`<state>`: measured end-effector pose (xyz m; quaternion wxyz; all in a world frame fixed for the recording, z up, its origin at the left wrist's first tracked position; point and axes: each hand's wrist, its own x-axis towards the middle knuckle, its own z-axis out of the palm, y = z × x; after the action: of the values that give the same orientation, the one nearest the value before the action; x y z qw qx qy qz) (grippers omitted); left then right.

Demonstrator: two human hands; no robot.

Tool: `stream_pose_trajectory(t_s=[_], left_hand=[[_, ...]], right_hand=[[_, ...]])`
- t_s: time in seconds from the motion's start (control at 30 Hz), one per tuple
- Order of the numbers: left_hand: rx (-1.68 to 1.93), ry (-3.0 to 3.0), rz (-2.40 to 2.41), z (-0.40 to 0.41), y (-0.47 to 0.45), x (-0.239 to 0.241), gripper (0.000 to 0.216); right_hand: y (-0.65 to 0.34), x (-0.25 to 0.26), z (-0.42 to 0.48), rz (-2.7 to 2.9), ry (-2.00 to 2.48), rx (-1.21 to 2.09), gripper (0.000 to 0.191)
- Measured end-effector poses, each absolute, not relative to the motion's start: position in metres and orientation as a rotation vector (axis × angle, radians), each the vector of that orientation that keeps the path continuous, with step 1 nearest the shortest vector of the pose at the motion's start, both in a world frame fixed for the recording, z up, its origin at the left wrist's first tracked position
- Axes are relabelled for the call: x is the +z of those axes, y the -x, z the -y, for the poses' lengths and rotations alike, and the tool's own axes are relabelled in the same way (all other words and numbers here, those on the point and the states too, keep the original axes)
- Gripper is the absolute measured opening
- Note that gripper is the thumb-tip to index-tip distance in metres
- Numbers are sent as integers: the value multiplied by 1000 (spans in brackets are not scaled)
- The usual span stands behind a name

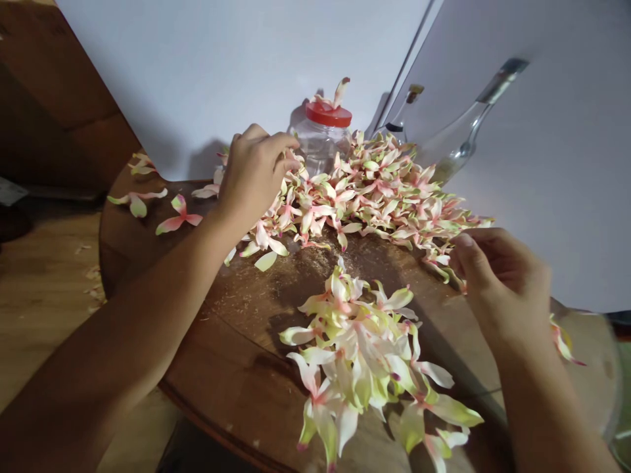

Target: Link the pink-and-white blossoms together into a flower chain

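My left hand (259,167) reaches over the left part of a heap of pink-and-white flowers (379,190), beside a clear jar with a red lid (329,117). Its fingers are curled together with petals right at their tips; what they grip is not clear. At the heap's right end, my right hand (503,282) has thumb and forefinger pinched together. Whatever is between them is too small or hidden to make out. Between my forearms, closer to me, lies a second bunch of paler, yellow-green-tinged flowers (359,355). One flower (341,92) rests on the jar lid.
A round brown wooden table (221,368) carries everything, with fine crumbs on its top. A few loose flowers (180,215) lie at its left. A tall glass bottle (476,125) and a smaller corked bottle (411,105) stand behind the heap against pale panels (236,66).
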<state>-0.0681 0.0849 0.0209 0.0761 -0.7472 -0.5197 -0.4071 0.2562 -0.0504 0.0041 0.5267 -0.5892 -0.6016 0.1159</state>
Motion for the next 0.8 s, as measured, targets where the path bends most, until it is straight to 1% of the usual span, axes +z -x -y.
stream_pose_trajectory(t_s=[0.1, 0.23, 0.3, 0.37, 0.4, 0.43, 0.5, 0.57, 0.63, 0.7, 0.8], left_hand=[[-1309, 2136, 1564, -77, 69, 29, 18], [-1469, 2074, 1559, -57, 63, 45, 27], [-1711, 2199, 1425, -43, 52, 49, 27], [-1942, 2505, 1168, -27, 35, 46, 21], [-1997, 2669, 1043, -19, 26, 43, 17], [-2000, 2821, 936, -12, 18, 38, 14], [-1964, 3037, 774, -1, 4, 29, 16], [-1989, 3146, 706, 6, -4, 22, 17], [-2108, 3159, 769, 9, -6, 18, 17], [-2221, 3117, 881, 12, -7, 18, 16], [-2259, 3098, 911, 15, -8, 18, 18]], right_hand=[[-256, 5, 52, 1450, 1394, 279, 26], [-249, 9, 56, 1425, 1367, 281, 19], [-242, 11, 60, 1448, 1321, 251, 15], [-233, 13, 64, 1563, 1253, 203, 11], [-228, 14, 66, 1642, 1222, 184, 13], [-224, 14, 68, 1726, 1194, 172, 18], [-216, 15, 71, 1875, 1143, 168, 31], [-211, 17, 74, 1954, 1121, 161, 38], [-206, 18, 76, 1954, 1132, 145, 36], [-203, 18, 78, 1914, 1151, 135, 28], [-198, 18, 81, 1881, 1117, 163, 18]])
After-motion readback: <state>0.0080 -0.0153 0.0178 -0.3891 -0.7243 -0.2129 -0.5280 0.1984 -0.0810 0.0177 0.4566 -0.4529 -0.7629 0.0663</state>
